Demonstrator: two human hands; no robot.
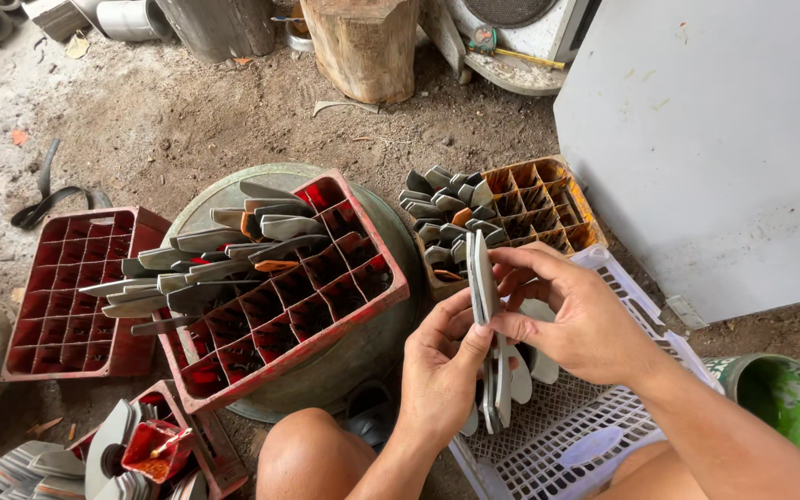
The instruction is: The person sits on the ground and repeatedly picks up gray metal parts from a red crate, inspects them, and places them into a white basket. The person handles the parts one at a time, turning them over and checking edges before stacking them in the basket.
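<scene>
Head view: both hands hold a small stack of grey knife blades (pixel 483 278) upright over a white slotted basket (pixel 548 435). Left hand (pixel 442 366) pinches the stack from below, thumb against its side; right hand (pixel 571 319) grips its upper part between thumb and fingers. Judging by this, the blades are being squared up into a bundle. Nearby, a red divided crate (pixel 326 296) and an orange divided crate (pixel 534 204) each stand partly filled with blades; slotting more would need an empty cell.
</scene>
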